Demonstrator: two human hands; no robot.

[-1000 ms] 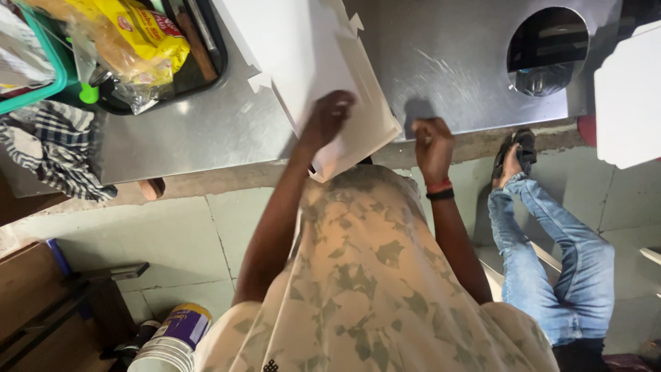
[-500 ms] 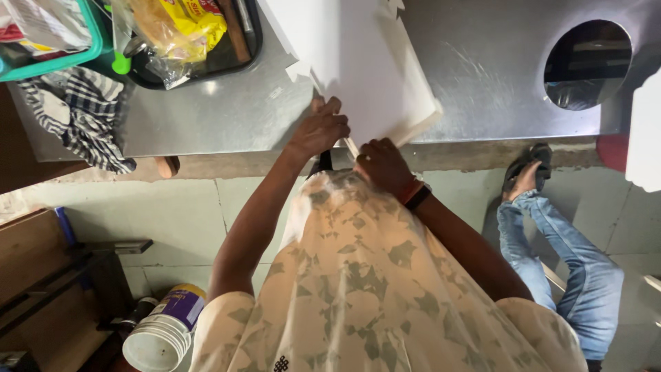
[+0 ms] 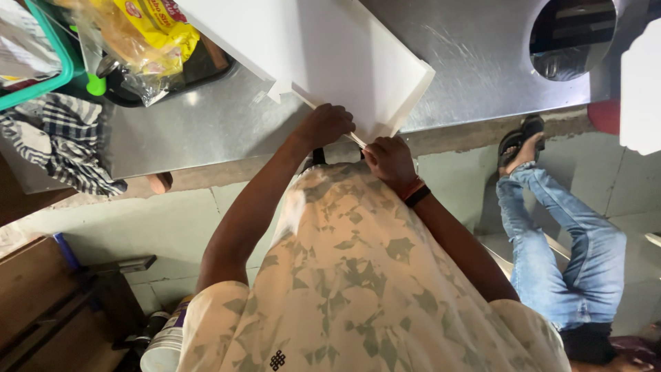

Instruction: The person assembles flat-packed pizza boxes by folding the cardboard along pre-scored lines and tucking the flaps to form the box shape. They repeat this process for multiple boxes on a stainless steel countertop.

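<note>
A flat white cardboard box (image 3: 330, 48) lies on a steel counter (image 3: 475, 76), with its near corner hanging over the counter's edge. My left hand (image 3: 329, 124) is closed on the box's near edge. Just to its right, my right hand (image 3: 389, 160), with dark and red bands on the wrist, pinches a thin white flap at the same edge. The two hands are almost touching. My patterned shirt fills the lower middle of the view.
A yellow food packet (image 3: 148, 34) sits on a black tray (image 3: 200, 69) beside a green basket (image 3: 41, 86) and a checked cloth (image 3: 62, 145). The counter has a round hole (image 3: 571, 38). Another person's jeans leg (image 3: 564, 227) and sandal (image 3: 520, 138) are at the right. A white tub (image 3: 165, 344) stands on the floor.
My right hand has left the counter's edge and come to the box's near edge beside my left hand. The box now sits closer and larger in view.
</note>
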